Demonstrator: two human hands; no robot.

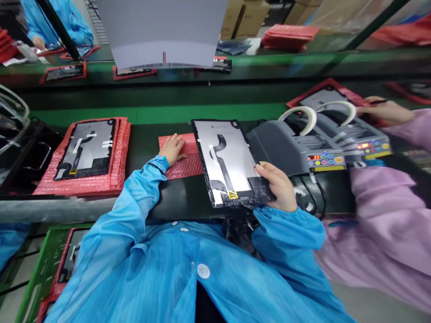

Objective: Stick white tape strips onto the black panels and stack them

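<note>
My right hand [279,186] grips the lower right edge of a tablet screen panel [226,161], its silver back, black frame and dark ribbon cable facing up. The panel is tilted above the dark work table. On a red bubble-wrap bag [188,154] lies my left hand [172,150], fingers spread; the panel hides the bag's right end. Further left, a second panel [89,150] rests on a stack of red bubble-wrap bags [117,175].
Two grey tape dispensers [279,143] with white tape rolls stand at right. A co-worker's hand [387,110] touches a red-wrapped panel [323,96] behind them. A monitor [161,31] overhangs the green conveyor. A green crate [40,264] with panels sits lower left.
</note>
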